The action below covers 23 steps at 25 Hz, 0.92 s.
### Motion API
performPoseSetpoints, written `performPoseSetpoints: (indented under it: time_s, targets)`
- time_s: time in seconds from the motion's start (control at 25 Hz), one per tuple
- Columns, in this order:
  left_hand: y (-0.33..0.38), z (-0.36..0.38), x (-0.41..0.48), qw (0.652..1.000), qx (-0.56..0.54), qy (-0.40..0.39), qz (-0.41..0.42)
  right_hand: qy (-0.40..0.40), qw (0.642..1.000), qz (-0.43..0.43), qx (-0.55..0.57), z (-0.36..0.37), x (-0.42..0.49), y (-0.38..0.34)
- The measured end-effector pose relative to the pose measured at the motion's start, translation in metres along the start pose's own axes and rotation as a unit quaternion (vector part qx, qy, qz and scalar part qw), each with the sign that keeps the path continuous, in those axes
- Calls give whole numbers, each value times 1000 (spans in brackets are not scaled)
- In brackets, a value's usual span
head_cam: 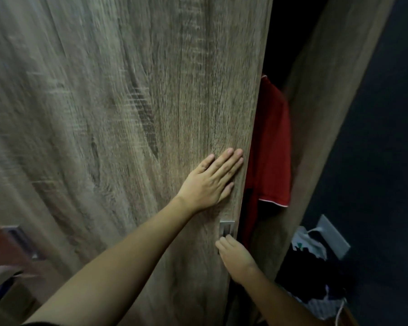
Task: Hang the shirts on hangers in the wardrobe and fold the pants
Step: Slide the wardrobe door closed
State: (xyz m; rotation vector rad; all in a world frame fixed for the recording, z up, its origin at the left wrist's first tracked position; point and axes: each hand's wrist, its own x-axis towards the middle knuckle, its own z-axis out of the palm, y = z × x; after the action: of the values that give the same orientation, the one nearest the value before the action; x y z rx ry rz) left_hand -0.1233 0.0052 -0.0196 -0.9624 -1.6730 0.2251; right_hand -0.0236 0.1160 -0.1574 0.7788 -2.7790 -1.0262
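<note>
A wood-grain sliding wardrobe door (127, 114) fills most of the view. My left hand (210, 182) presses flat on it near its right edge, fingers straight. Below, my right hand (233, 252) has its fingertips curled into the door's recessed metal handle (226, 228). Through the narrow gap at the right a red short-sleeved shirt (271, 149) with a white sleeve trim hangs inside the wardrobe. Its hanger is hidden in the dark.
The wardrobe's side panel (327, 114) stands right of the gap, with a dark wall (386, 137) beyond it. A wall socket (332, 236) and a heap of dark and white clothes and bags (313, 267) lie at the lower right. A second handle (21, 241) shows at the left.
</note>
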Motion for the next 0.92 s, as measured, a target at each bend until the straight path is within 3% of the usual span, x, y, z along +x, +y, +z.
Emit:
performPoseSetpoints:
  time_s: [0.6, 0.8, 0.92]
  targets:
    - [93, 15, 85, 1000, -27, 9, -10, -85, 995, 48, 28, 64, -78, 63]
    - [92, 14, 83, 1000, -2, -8, -19, -78, 996, 44, -9, 71, -79, 59]
    - [99, 11, 86, 999, -1, -34, -38, -65, 996, 40, 44, 67, -82, 66]
